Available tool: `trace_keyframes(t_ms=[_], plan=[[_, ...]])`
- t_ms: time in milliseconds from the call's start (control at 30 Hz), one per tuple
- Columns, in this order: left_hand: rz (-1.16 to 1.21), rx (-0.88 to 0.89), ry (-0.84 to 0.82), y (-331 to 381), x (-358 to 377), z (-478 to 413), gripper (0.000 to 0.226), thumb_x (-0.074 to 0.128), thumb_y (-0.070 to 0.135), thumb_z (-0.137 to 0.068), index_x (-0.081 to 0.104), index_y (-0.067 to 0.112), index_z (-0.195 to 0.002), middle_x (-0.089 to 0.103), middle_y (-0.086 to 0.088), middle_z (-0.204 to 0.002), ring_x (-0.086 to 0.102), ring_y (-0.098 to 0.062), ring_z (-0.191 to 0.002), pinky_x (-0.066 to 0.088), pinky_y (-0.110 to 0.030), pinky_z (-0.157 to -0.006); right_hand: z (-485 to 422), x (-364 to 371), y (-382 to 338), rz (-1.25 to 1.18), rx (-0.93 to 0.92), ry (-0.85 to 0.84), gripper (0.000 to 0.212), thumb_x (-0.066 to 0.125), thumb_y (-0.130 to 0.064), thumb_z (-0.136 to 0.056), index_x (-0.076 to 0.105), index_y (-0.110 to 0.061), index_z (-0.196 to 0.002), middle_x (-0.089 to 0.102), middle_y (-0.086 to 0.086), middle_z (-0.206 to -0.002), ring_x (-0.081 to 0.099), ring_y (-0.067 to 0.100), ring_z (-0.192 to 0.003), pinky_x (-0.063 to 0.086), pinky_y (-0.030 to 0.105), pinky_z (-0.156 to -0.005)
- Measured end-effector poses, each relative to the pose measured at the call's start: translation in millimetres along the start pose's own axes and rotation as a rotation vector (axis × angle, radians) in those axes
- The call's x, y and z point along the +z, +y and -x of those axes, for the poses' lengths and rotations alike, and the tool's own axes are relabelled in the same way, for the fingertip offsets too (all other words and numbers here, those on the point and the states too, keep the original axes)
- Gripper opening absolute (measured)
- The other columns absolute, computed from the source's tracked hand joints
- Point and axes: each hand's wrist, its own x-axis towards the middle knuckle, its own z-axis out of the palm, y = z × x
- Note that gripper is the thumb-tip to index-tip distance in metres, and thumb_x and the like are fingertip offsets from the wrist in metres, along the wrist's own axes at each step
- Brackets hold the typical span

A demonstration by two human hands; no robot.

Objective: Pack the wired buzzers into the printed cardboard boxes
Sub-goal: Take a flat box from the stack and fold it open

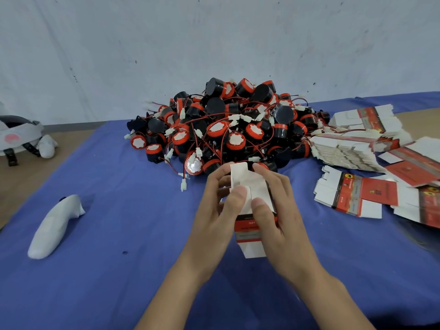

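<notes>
A printed cardboard box (247, 231) is held above the blue-covered surface (119, 270), clamped between the left hand (214, 210) and the right hand (281, 210), with both thumbs pressed on its white end flaps. A white wrapped object (54, 225) is seen lying well to the left. Unfolded flat boxes (352, 151) are stacked and scattered at the right. Just beyond the hands, the wired buzzers (226, 125) are heaped in a tangled pile. A headset (16, 136) is seen at the far left.

Blue-clothed table (119, 270), buzzer pile (228, 125), flat boxes (352, 148)
</notes>
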Motion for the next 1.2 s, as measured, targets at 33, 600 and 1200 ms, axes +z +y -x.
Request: trace_keyframes(t_ms=[33,600,1200], plan=[[0.003,0.0,-0.002,0.4,-0.2,-0.4,0.042,0.054,0.053,-0.088,0.053,0.047,-0.13,0.065,0.014,-0.122,0.064,-0.007,-0.113,0.052,-0.015,-0.084,-0.6,0.4,-0.1,-0.008,0.008,0.0,0.055,0.037,-0.049,-0.097,0.039,-0.034,-0.15,0.041,-0.022,-0.14,0.045,0.002,-0.133,0.04,0.007,-0.095],[-0.067,0.051,-0.009,-1.4,-2.3,-1.0,0.028,0.053,0.019,-0.094,0.059,0.033,-0.118,0.067,0.011,-0.102,0.067,-0.007,-0.093,0.054,-0.018,-0.075,-1.7,-1.5,-2.0,0.095,0.025,-0.067,0.039,0.039,-0.051,-0.093,0.051,-0.052,-0.13,0.039,-0.027,-0.132,0.039,0.014,-0.141,0.049,0.024,-0.096],[-0.091,0.072,0.084,-4.9,-3.9,-1.1,0.036,0.053,0.018,-0.093,0.053,0.036,-0.124,0.064,0.012,-0.108,0.067,-0.014,-0.099,0.056,-0.023,-0.076,-0.6,0.8,-7.3,0.072,-0.023,-0.004,0.016,0.046,-0.038,-0.089,0.056,-0.032,-0.099,0.046,-0.025,-0.125,0.047,0.016,-0.133,0.051,0.033,-0.095]])
